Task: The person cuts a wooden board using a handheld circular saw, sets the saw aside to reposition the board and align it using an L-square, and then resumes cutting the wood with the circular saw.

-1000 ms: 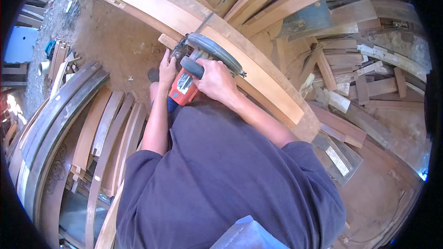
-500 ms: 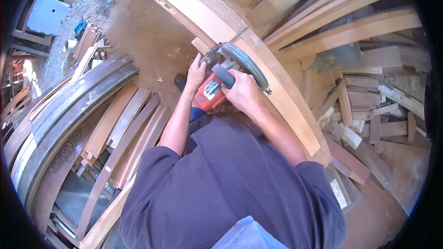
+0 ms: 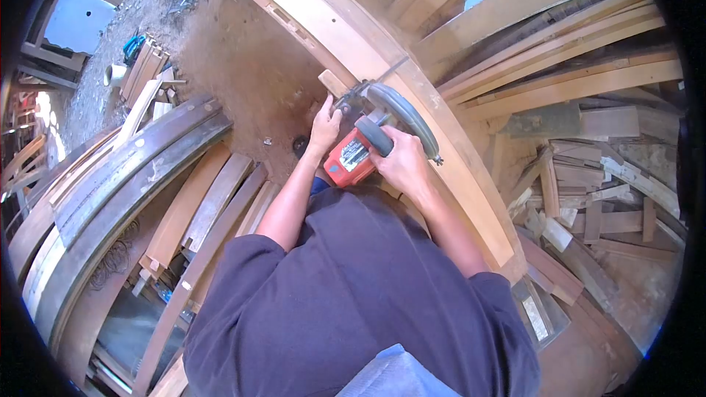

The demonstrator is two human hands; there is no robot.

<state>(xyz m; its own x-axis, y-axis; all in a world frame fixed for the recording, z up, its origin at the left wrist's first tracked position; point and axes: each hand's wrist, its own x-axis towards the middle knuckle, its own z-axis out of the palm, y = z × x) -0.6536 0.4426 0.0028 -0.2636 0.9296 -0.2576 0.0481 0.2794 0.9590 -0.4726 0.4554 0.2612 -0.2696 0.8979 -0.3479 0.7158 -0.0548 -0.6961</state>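
Observation:
My right hand is wrapped around the dark rear handle of a circular saw with a red motor housing and a rounded grey guard. The saw rests over a long, curved wooden beam, near its inner edge. At the saw's front left, my left hand has its thumb and fingers closed at a short wood strip beside the saw's base. Part of that grip is hidden, as is the blade's lower edge. A dark pencil-like line or thin strip crosses the beam just ahead of the guard.
Curved dark timbers are stacked on the left. Long planks lie at the upper right, above a pile of offcuts. Dusty ground shows beyond my left hand, with a white pipe piece farther off.
The saw and both hands have moved slightly forward along the beam, closer to the crossing line. My view has shifted a little too. Both hands keep their hold.

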